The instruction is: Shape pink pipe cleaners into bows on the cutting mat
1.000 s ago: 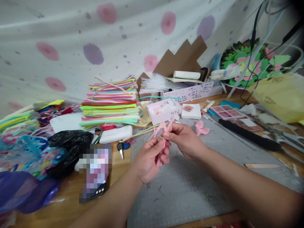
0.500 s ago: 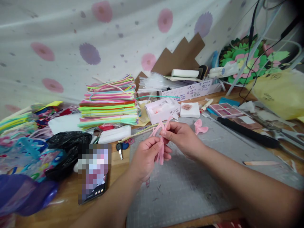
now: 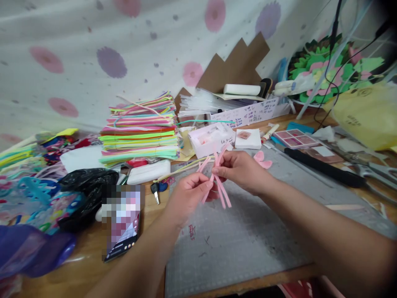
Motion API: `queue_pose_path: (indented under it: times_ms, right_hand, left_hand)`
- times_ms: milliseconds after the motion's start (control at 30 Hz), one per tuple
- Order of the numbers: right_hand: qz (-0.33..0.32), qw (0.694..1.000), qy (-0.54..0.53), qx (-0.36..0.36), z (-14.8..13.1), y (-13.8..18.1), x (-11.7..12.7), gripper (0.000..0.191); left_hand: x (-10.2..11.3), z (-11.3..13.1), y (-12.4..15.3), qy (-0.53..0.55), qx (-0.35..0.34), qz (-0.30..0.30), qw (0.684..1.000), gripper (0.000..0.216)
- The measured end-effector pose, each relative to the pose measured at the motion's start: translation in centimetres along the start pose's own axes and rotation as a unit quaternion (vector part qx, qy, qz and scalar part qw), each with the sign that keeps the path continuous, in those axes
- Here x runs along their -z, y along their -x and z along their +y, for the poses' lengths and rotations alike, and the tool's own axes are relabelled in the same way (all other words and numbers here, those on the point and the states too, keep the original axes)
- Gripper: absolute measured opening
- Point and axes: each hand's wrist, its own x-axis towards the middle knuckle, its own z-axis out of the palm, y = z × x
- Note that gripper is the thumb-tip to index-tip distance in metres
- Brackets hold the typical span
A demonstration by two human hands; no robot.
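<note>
Pink strips point(image 3: 225, 196), crossed: probably light, soft and bendable, best held near the crossing, where left hand point(image 3: 192, 189) and right hand point(image 3: 241, 169) pinch them.

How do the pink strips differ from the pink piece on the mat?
The pink strips are held in the left hand and right hand; the pink piece lies on the gray mat. The pink strips are thin with spread ends; the pink piece is compact with rounded lobes. Both are pink.
</note>
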Motion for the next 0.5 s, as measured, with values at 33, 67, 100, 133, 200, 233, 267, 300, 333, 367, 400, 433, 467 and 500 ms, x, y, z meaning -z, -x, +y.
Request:
queue_pose_path:
  times_ms: [33,67,100,133,200,233,267,300,333,367,400,433,467,500]
  right_hand:
    - [-0.003,1.0,-0.014,-0.001,-0.02,-0.02,0.06,0.015]
    - [-0.007,1.0,-0.026,-0.002,-0.04,-0.04,0.11,0.016]
    - [-0.009,0.999,-0.038,-0.002,-0.06,-0.05,0.16,0.017]
    - [-0.011,0.999,-0.05,-0.003,-0.09,-0.05,0.2,0.018]
    - [-0.018,0.997,-0.07,-0.004,-0.16,-0.02,0.25,0.019]
    - [-0.022,0.997,-0.079,-0.006,-0.19,0.0,0.27,0.02]
    - [-0.027,0.996,-0.088,-0.009,-0.22,0.03,0.29,0.02]
    - [-0.032,0.995,-0.094,-0.011,-0.23,0.06,0.31,0.02]
    - [-0.036,0.994,-0.1,-0.013,-0.23,0.08,0.34,0.02]
    - [-0.037,0.993,-0.107,-0.014,-0.21,0.1,0.39,0.02]
    - [-0.039,0.993,-0.114,-0.016,-0.18,0.12,0.44,0.02]
    - [-0.04,0.992,-0.122,-0.017,-0.14,0.13,0.5,0.02]
    - [-0.042,0.991,-0.129,-0.017,-0.11,0.14,0.56,0.02]
    - [-0.042,0.99,-0.135,-0.018,-0.08,0.14,0.61,0.02]
  left_hand:
    - [0.02,0.02,0.01,0.009,0.004,-0.002,1.0,0.018]
    - [0.06,0.04,0.02,0.016,0.008,-0.004,1.0,0.017]
    - [0.1,0.04,0.04,0.02,0.014,-0.005,1.0,0.017]
    - [0.14,0.03,0.06,0.021,0.02,-0.006,1.0,0.016]
    - [0.22,0.04,0.11,0.022,0.032,-0.006,0.999,0.016]
    - [0.24,0.05,0.14,0.022,0.034,-0.006,0.999,0.016]
    - [0.25,0.08,0.17,0.022,0.035,-0.006,0.999,0.016]
    - [0.25,0.12,0.21,0.021,0.035,-0.009,0.999,0.016]
    - [0.23,0.18,0.24,0.019,0.036,-0.011,0.999,0.017]
    - [0.2,0.26,0.28,0.018,0.036,-0.014,0.999,0.017]
    - [0.17,0.34,0.31,0.02,0.037,-0.02,0.999,0.017]
    - [0.14,0.42,0.35,0.025,0.039,-0.027,0.999,0.017]
    - [0.11,0.5,0.4,0.032,0.04,-0.034,0.998,0.017]
    - [0.08,0.56,0.44,0.04,0.039,-0.041,0.998,0.017]
